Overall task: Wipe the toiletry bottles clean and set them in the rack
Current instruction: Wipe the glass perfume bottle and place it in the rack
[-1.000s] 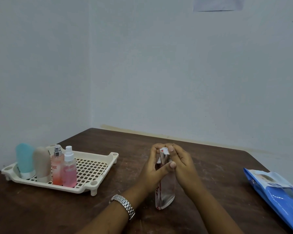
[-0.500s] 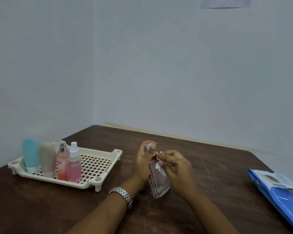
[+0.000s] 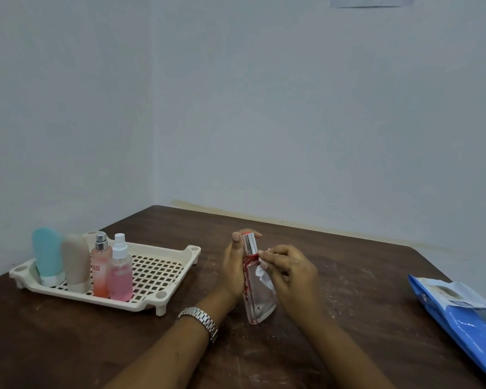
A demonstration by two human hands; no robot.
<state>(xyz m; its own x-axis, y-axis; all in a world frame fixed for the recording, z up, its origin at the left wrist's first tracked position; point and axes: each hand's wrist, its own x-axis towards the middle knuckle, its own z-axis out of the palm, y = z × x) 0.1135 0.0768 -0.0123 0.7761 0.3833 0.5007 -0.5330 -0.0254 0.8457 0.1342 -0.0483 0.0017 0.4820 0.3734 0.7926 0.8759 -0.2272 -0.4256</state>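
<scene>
Rack (image 3: 180,249) holds four bottles (image 3: 121,273) (all upright); left hand (image 3: 232,272) grips a fifth bottle (image 3: 260,301), right hand (image 3: 292,273) pinches one wipe (image 3: 264,277).

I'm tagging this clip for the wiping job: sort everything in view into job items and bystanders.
Job: clear bottle in left hand; white wipe in right hand; rack holding teal tube, beige tube, orange spray, pink spray; blue wipe pack.
Bystanders: wristwatch; paper on wall.

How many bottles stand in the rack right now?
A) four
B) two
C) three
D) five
A: a teal bottle, a beige bottle, an orange spray bottle and a pink spray bottle stand in a row at the left end of the rack.
</scene>
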